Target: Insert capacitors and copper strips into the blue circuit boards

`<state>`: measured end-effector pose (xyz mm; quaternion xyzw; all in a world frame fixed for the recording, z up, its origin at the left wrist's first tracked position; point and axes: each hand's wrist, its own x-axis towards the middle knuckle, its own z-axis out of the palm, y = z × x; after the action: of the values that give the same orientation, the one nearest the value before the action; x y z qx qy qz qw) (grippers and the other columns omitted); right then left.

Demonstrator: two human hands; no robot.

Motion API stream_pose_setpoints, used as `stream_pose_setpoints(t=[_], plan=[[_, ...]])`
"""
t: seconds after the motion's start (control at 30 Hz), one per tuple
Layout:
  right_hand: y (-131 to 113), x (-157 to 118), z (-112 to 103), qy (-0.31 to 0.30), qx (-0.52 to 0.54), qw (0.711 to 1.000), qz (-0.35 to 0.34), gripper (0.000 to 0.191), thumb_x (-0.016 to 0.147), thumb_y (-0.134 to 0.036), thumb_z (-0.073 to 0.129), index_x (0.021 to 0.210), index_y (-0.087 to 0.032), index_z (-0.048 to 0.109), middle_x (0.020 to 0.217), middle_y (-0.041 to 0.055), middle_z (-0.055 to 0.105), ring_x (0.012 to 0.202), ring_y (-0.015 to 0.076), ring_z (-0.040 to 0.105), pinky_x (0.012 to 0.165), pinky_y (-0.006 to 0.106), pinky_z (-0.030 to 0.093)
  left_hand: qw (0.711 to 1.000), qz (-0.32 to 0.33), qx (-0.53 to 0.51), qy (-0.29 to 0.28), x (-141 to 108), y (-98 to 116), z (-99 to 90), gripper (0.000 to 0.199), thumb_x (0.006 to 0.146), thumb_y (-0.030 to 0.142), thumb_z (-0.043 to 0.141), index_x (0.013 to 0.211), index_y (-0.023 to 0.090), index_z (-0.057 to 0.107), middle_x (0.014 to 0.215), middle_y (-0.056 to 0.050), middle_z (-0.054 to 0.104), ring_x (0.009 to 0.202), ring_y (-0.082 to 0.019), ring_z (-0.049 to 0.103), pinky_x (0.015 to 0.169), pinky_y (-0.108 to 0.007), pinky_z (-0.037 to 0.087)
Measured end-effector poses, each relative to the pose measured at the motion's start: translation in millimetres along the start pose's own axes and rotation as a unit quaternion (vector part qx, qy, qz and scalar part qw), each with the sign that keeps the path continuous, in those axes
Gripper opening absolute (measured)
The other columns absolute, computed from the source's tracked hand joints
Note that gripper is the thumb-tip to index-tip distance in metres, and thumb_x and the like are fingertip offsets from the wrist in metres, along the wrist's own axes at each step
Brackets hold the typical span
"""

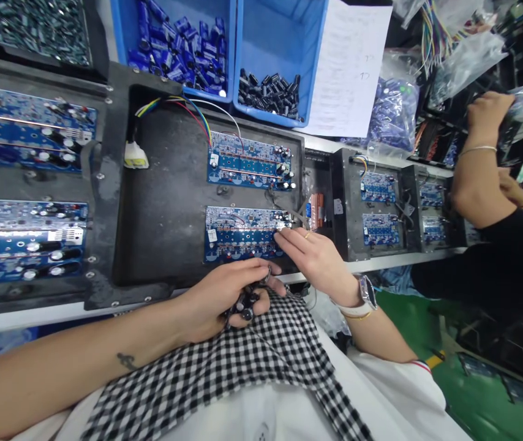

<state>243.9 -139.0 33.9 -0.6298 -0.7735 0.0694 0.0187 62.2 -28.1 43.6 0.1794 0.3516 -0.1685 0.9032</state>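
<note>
My left hand is curled around several small black capacitors, palm turned up, just in front of the black tray. My right hand reaches over the right end of the nearer blue circuit board. Its fingertips are close together and touch the board there; anything between them is hidden. A second blue circuit board lies behind it in the same tray. That board carries several upright capacitors at its right end, while my fingers cover part of the same end on the nearer one.
Blue bins hold blue capacitors and black capacitors behind the tray. A printed sheet lies beside them. Other trays with boards line both sides. At the right, a co-worker's arm reaches across the bench. Coloured wires cross the tray's rear.
</note>
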Motion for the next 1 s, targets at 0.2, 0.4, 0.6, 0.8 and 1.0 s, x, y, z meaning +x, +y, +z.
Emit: stream_pose_setpoints(t=[0.2, 0.4, 0.6, 0.8, 1.0], plan=[[-29, -16, -29, 0.082, 0.176, 0.98, 0.047, 0.035, 0.097, -0.018, 0.052, 0.132, -0.019, 0.056, 0.126, 0.0097, 0.065, 0.109, 0.0172, 0.063, 0.093, 0.031, 0.055, 0.998, -0.023, 0.057, 0.014, 3, -4, 5.0, 0.034, 0.093, 0.047, 0.052, 0.085, 0.014, 0.055, 0.069, -0.004, 0.058, 0.043, -0.007, 0.044, 0.029, -0.01, 0.018], [-38, -28, -12, 0.112, 0.198, 0.961, 0.155, 0.024, 0.097, -0.017, 0.052, 0.118, -0.018, 0.064, 0.109, 0.0078, 0.071, 0.099, 0.0158, 0.067, 0.088, 0.029, 0.056, 0.999, -0.037, -0.01, 0.03, 5, -14, 11.1, 0.031, 0.093, 0.042, 0.054, 0.085, 0.012, 0.058, 0.076, -0.003, 0.054, 0.059, -0.01, 0.056, 0.037, -0.014, 0.041], [-20, -21, 11, 0.093, 0.209, 0.948, 0.22, 0.02, 0.097, -0.02, 0.053, 0.111, -0.02, 0.067, 0.104, 0.0061, 0.073, 0.095, 0.0169, 0.069, 0.086, 0.029, 0.056, 1.0, -0.012, -0.016, -0.012, 4, -14, 8.1, 0.021, 0.092, 0.015, 0.046, 0.098, 0.008, 0.065, 0.093, -0.011, 0.063, 0.084, -0.018, 0.062, 0.069, -0.032, 0.059], [-19, -20, 8, 0.077, 0.21, 0.95, 0.218, 0.019, 0.097, -0.024, 0.054, 0.108, -0.021, 0.068, 0.098, 0.0049, 0.074, 0.089, 0.0164, 0.07, 0.083, 0.028, 0.056, 0.999, 0.011, 0.034, -0.017, 9, -14, 0.0, 0.022, 0.092, 0.018, 0.051, 0.102, 0.007, 0.067, 0.086, -0.012, 0.067, 0.071, -0.015, 0.061, 0.046, -0.019, 0.05], [-18, -22, 8, 0.072, 0.201, 0.957, 0.197, 0.021, 0.097, -0.022, 0.051, 0.11, -0.021, 0.068, 0.102, 0.0053, 0.073, 0.093, 0.0163, 0.07, 0.084, 0.028, 0.056, 0.999, 0.002, 0.041, 0.001, 5, -15, -1.7, 0.025, 0.091, 0.032, 0.059, 0.102, 0.012, 0.068, 0.073, -0.002, 0.056, 0.052, -0.005, 0.045, 0.032, -0.009, 0.021]])
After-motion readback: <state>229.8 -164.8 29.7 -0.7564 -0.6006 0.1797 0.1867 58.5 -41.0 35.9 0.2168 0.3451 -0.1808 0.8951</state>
